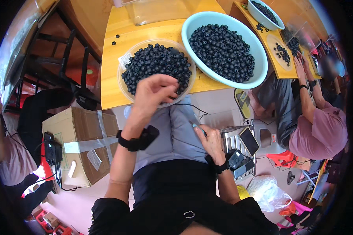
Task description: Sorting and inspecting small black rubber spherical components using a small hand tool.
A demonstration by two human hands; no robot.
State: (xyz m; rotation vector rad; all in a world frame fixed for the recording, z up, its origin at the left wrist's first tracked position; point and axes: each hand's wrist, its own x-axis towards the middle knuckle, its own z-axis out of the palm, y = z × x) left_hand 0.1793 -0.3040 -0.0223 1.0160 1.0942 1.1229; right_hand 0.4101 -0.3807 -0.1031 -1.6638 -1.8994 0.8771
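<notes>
My left hand (153, 94) is raised over the near rim of a round clear tub (124, 88). Its fingers curl in toward the thumb, and anything between them is too small to make out. Small dark round pieces (157, 60), each with a ring-like mark, are heaped in the tub; whether they are berries or beads I cannot tell. Over my right thigh, my right hand (211, 141) is closed around a slim tool with a light-blue part (195, 125). The tool's far end is hard to see against my grey trousers.
A light-blue basin (259, 80) of the same pieces stands right of the tub on the yellow table (113, 74). Behind is a clear bin (145, 17). A taped cardboard box (80, 137) sits left; a stool with a phone (249, 141) sits right. Another person (317, 129) works at right.
</notes>
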